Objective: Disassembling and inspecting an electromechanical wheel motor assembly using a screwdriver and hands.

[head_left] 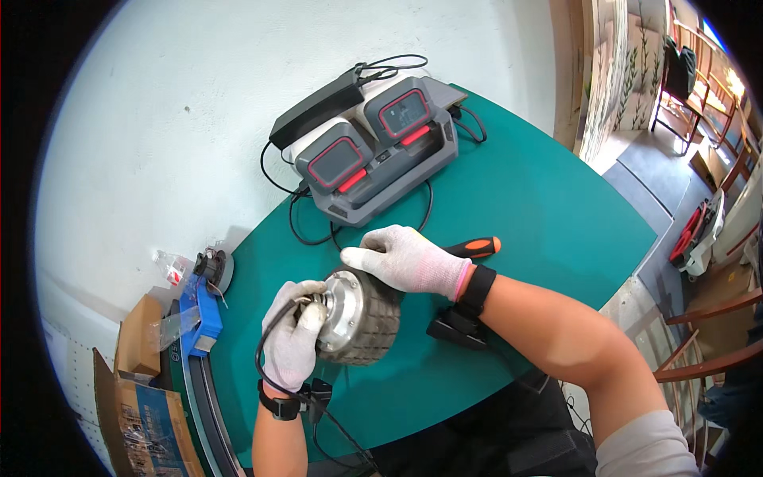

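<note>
A hub motor wheel (pixel 369 322) with a silver metal hub and a black treaded tyre stands tilted on the green table, its hub facing left. My left hand (pixel 292 334), in a white glove, closes around the axle end, where a black cable (pixel 262 350) comes out and loops down past my wrist. On top of the tyre lies my right hand (pixel 405 258), also gloved, its fingers curled over the upper edge; part of its grip is hidden. Just behind this hand is a screwdriver (pixel 475 247) with a black and orange handle, its shaft hidden.
A grey twin-screen device (pixel 381 175) with black cables stands at the back of the green table (pixel 540 199). Left of the table are a blue box (pixel 205 318), a wire spool (pixel 214 266) and cardboard boxes (pixel 151 421). Chairs (pixel 691 103) stand farther right.
</note>
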A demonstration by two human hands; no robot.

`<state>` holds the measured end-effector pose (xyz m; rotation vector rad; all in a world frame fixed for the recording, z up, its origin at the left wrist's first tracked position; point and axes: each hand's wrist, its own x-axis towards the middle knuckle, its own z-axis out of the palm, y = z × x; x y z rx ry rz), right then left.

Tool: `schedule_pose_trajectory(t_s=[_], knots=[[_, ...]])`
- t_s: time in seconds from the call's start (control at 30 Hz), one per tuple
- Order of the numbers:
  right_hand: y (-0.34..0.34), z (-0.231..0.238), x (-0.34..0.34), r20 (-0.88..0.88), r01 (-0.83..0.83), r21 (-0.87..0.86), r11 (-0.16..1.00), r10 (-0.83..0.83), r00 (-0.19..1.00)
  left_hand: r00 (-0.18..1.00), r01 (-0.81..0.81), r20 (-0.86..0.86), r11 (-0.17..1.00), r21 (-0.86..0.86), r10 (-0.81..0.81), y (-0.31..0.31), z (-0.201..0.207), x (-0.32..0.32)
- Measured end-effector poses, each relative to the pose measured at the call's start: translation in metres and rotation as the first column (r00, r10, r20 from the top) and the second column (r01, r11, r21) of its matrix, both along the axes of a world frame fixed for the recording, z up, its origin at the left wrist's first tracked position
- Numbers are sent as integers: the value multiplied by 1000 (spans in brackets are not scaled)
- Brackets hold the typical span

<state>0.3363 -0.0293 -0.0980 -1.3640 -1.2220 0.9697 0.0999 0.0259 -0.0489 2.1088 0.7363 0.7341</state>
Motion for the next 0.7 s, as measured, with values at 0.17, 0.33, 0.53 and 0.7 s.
schedule_pose_trajectory(t_s=[0.17,0.33,0.53,0.7], knots=[[0,-1,3,72,-58,49,997,55,996,990,141,-78,904,403,-120,-24,9,12],[0,2,4,58,-95,26,995,93,994,983,96,-180,938,332,-37,-28,22,9],[-1,1,-11,-16,-77,169,983,81,997,985,42,-172,949,313,13,-32,26,-9],[-12,8,-10,277,-303,501,811,181,944,979,122,-197,921,369,-51,-31,31,2]])
